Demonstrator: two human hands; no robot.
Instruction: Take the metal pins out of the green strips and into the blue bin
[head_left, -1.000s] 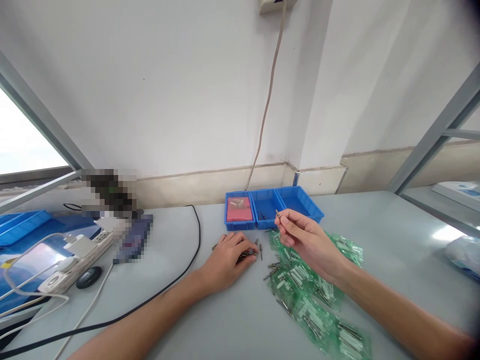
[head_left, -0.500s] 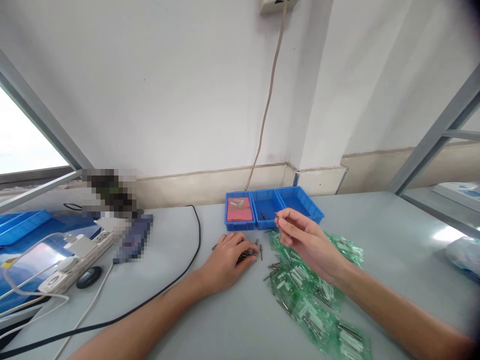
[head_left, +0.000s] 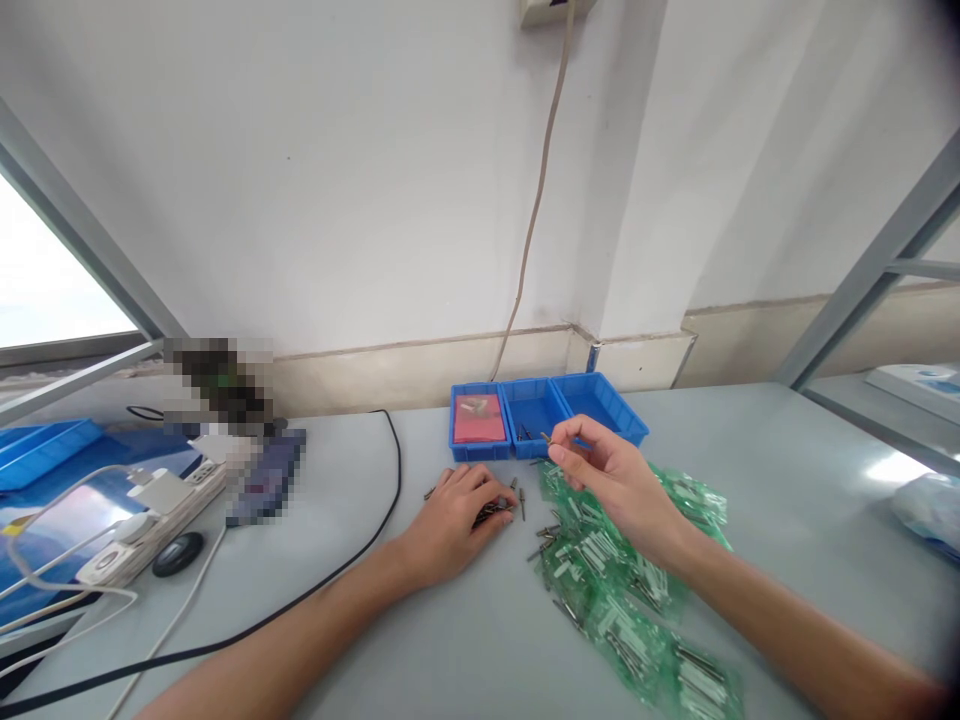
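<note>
The right hand [head_left: 611, 482] has its thumb and forefinger pinched together on a small, slender, brownish metal pin [head_left: 546, 438], whose free end sticks out beyond the fingertips, near the front edge of the middle tray. The pin looks light, stiff and hard to damage, though probably smooth enough to roll or slip; a fingertip pinch around its middle, leaving an end free, should suit it best. The left hand [head_left: 456, 515] lies palm down, fingers curved over a heap of dark metal pins [head_left: 491, 511]; whether it grips any of them I cannot tell. One loose grey metal pin [head_left: 523, 504] lies just beside its fingers. Beneath and nearer than the right hand spread crinkled green translucent plastic bags [head_left: 592, 553] showing white strips and metal pins; they are likely soft and slippery. Beyond the hands stand three containers side by side: a blue rectangular plastic tray [head_left: 480, 453] holding a flat pink packet [head_left: 480, 428] with small pale pieces on it, a middle blue plastic tray [head_left: 536, 400] with a few dark pins, and a wider blue plastic tray [head_left: 596, 395], partly hidden behind the right hand.
</note>
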